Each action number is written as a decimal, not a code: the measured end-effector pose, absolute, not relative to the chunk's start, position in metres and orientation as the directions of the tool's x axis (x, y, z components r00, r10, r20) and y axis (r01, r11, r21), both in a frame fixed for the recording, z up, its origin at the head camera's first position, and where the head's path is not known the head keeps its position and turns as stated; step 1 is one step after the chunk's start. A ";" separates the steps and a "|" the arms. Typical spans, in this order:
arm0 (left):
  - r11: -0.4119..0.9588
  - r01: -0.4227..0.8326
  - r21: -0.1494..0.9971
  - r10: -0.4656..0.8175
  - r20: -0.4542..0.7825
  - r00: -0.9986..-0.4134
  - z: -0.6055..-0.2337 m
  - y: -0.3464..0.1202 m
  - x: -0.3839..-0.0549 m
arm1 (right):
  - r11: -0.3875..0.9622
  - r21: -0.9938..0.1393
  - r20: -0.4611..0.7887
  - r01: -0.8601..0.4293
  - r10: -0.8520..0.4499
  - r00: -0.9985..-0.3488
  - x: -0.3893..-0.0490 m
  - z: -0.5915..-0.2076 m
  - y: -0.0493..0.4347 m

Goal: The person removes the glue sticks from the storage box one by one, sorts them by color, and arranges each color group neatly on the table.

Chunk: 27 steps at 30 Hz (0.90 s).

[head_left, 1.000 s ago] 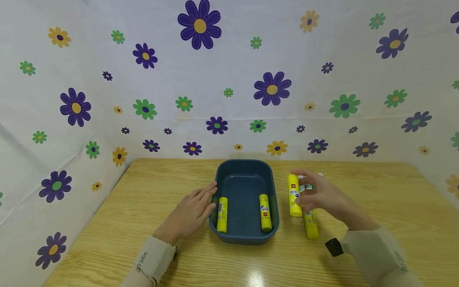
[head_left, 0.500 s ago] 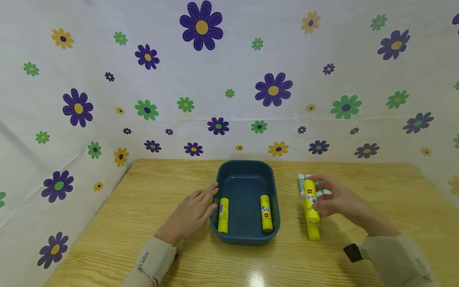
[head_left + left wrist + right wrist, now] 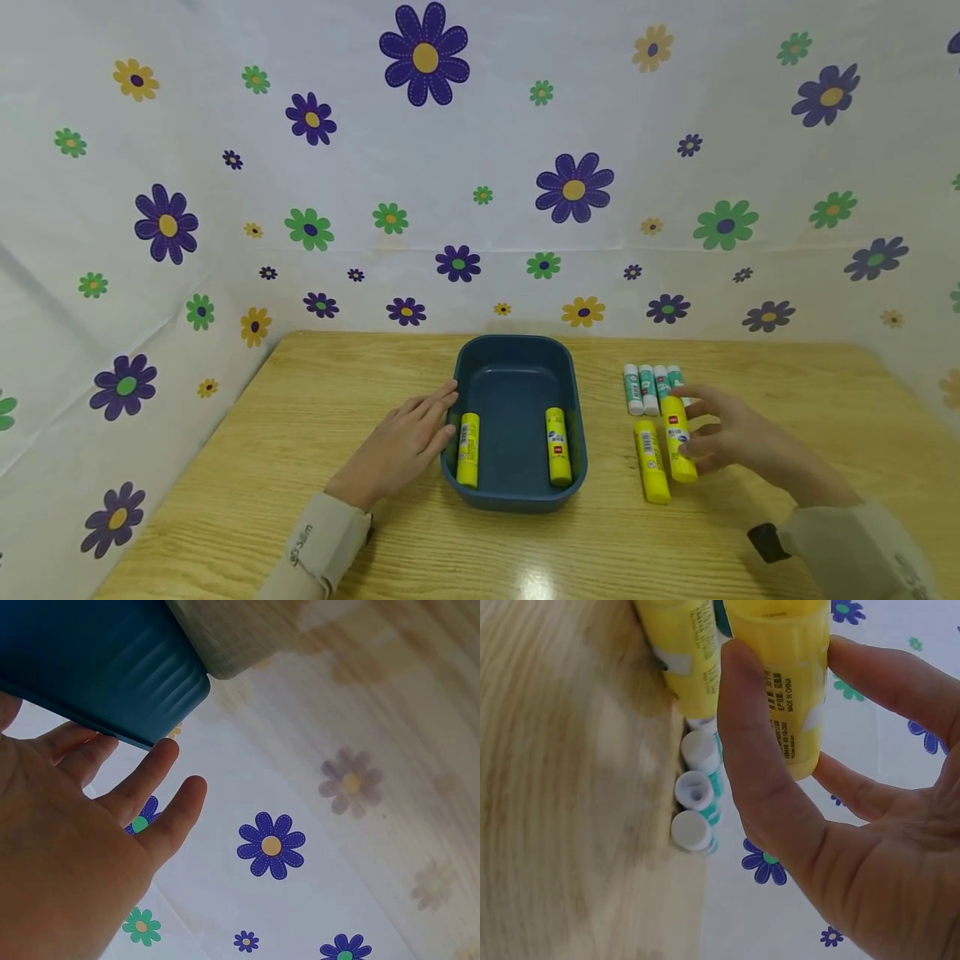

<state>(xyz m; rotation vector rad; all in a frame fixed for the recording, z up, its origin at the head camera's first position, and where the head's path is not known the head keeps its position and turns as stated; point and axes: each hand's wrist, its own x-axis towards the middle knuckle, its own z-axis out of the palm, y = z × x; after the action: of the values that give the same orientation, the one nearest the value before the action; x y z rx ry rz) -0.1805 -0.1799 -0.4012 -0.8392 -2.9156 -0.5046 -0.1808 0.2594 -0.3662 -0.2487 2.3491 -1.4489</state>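
My right hand [image 3: 738,437] pinches a yellow glue stick [image 3: 677,440] between thumb and fingers, at the right of the table. Directly left of it, another yellow glue stick [image 3: 651,463] lies on the wood. In the right wrist view, the held glue stick [image 3: 799,697] has fingers on both sides of it. My left hand [image 3: 396,450] rests against the left rim of a dark blue tray [image 3: 510,392], its fingers extended. In the left wrist view, fingertips touch the tray's edge. Inside the tray lie two yellow glue sticks, one by the left wall [image 3: 468,450], one by the right [image 3: 558,447].
Behind the yellow sticks, several small white-and-green glue sticks [image 3: 647,390] lie side by side, the rightmost partly covered by my right hand. A white flower-print cloth [image 3: 480,167] hangs along the back and left of the wooden table [image 3: 345,367].
My right hand has carried the yellow glue stick rightward and toward me, over the lying yellow stick to its right side. The small white-and-green sticks are uncovered. My left hand stays put.
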 end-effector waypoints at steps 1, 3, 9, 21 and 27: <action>0.798 0.526 0.294 0.505 0.151 -0.850 -0.402 -0.180 -0.181 | 0.468 -0.883 -0.225 0.047 -0.333 -0.916 -0.181 -0.367 0.260; 0.798 0.525 0.295 0.503 0.153 -0.851 -0.402 -0.180 -0.180 | 0.490 -0.870 -0.240 0.053 -0.327 -0.914 -0.182 -0.369 0.261; 0.798 0.524 0.298 0.501 0.155 -0.851 -0.403 -0.181 -0.181 | 0.546 -0.837 -0.261 0.045 -0.325 -0.909 -0.184 -0.373 0.264; 0.794 0.530 0.297 0.506 0.159 -0.848 -0.402 -0.181 -0.180 | 0.635 -0.771 -0.327 0.052 -0.324 -0.888 -0.191 -0.386 0.259; 0.790 0.537 0.296 0.512 0.163 -0.844 -0.402 -0.181 -0.180 | 0.653 -0.756 -0.320 0.049 -0.303 -0.898 -0.192 -0.381 0.261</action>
<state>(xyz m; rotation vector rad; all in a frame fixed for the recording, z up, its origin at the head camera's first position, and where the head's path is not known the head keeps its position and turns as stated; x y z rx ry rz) -0.1801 -0.1808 -0.4015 -0.8511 -2.9021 -0.5136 -0.1917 0.2614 -0.3808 -0.1999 2.4502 -1.1387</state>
